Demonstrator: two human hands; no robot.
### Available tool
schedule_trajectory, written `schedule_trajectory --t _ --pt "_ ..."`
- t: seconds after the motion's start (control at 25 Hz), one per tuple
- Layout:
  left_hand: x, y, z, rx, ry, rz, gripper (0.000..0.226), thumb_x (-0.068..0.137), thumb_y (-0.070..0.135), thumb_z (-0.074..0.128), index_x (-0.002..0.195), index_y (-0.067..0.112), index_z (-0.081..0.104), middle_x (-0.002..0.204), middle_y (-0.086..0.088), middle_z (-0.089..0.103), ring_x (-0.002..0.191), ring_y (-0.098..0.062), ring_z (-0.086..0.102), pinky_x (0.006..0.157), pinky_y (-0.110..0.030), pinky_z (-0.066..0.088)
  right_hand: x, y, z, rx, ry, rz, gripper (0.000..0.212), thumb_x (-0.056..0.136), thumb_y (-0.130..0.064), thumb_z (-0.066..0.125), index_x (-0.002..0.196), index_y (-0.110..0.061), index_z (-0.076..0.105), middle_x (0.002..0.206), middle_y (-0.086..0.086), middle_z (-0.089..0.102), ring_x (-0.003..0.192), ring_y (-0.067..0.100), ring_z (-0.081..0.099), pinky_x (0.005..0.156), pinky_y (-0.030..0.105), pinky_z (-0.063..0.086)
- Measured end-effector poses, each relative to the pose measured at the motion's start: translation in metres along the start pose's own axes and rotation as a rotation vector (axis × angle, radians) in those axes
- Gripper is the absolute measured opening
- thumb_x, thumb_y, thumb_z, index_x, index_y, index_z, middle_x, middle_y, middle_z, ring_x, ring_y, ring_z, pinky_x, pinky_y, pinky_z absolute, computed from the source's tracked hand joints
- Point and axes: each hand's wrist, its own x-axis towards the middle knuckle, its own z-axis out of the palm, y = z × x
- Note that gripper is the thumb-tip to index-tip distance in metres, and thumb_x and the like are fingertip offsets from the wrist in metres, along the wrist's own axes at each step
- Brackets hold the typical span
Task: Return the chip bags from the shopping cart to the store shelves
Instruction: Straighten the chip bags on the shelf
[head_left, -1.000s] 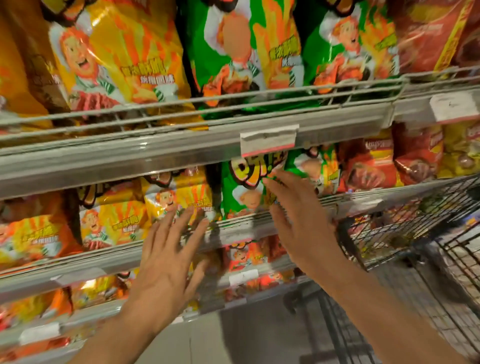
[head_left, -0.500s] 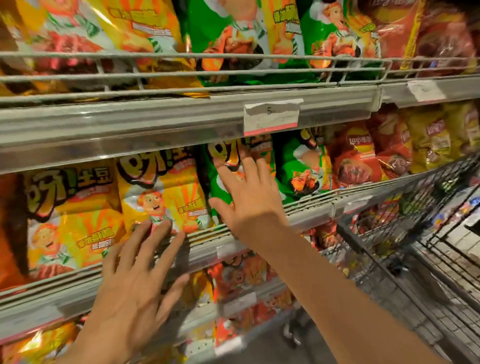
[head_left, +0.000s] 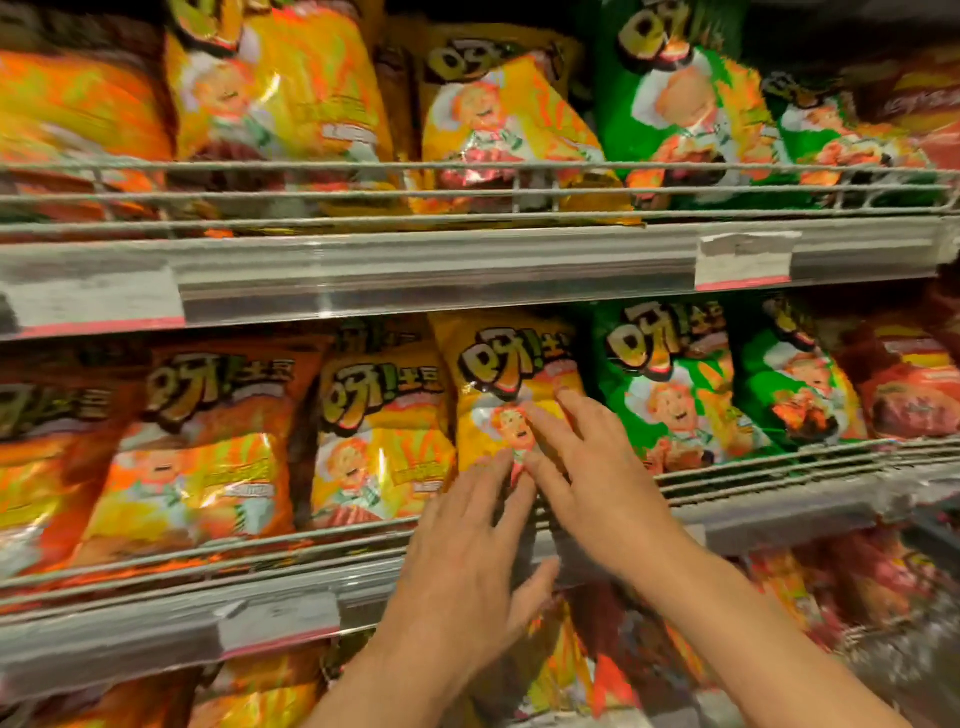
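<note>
From the head view, a yellow chip bag (head_left: 511, 395) stands upright on the middle shelf (head_left: 779, 514), behind the wire rail along the shelf's front edge, between another yellow bag (head_left: 379, 431) on its left and a green bag (head_left: 670, 395) on its right. Both hands are open and grip nothing. The right hand (head_left: 597, 467) lies flat with its fingertips on the front of the yellow chip bag; the left hand (head_left: 467, 540) is spread just below it, over the front rail, fingers reaching the bag's lower part. The picture is blurred, so exact contact is hard to judge.

The step appears to be seating this bag in its row. The shopping cart is out of view. Next, I judge, comes a light push to square the bag, then turning back to the cart for another.
</note>
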Motion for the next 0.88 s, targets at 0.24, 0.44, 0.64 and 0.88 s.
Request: schedule_trajectory --t 0.24,0.44,0.64,0.88 --pt "-0.01 -0.014 -0.014 -0.167 -0.004 -0.023 0.076 0.092 0.066 0.031 0.157 0.027 0.028 0.164 0.0 0.021 0.15 -0.021 0.022 0.123 -0.04 0.023 -0.005 -0.013 0.002 -0.132 0.068 0.092 0.048 0.102 -0.042 0.049 0.147 -0.026 0.051 0.152 0.01 0.042 0.141 0.032 0.036 0.11 0.049 0.039" --pt "-0.047 -0.08 -0.048 0.077 0.068 -0.268 0.069 0.095 0.066 0.022 0.148 0.026 0.042 0.153 -0.003 0.038 0.142 -0.027 0.035 0.116 -0.045 0.031 0.008 -0.08 -0.005 0.035 0.041 -0.106 0.043 0.095 -0.037 0.063 0.136 -0.025 0.055 0.125 0.003 0.062 0.118 0.028 0.057 0.096 0.042 0.049" --pt "-0.062 -0.103 -0.046 -0.213 0.068 -0.167 0.055 0.103 0.048 0.028 0.154 0.028 0.031 0.158 0.007 0.031 0.147 -0.009 0.023 0.123 -0.04 0.02 0.025 -0.123 0.032 0.142 -0.265 0.073 0.083 0.094 -0.048 0.062 0.16 -0.03 0.015 0.157 0.006 0.033 0.141 0.027 0.042 0.109 0.039 0.042" --pt "-0.1 -0.157 -0.057 0.027 0.223 -0.374 0.061 0.101 0.057 0.032 0.152 0.025 0.041 0.162 -0.009 0.028 0.152 -0.03 0.022 0.119 -0.049 0.028 0.026 -0.129 0.052 0.098 -0.097 0.087 0.073 0.096 -0.027 0.067 0.157 -0.023 0.028 0.154 0.006 0.035 0.142 0.024 0.037 0.113 0.034 0.036"
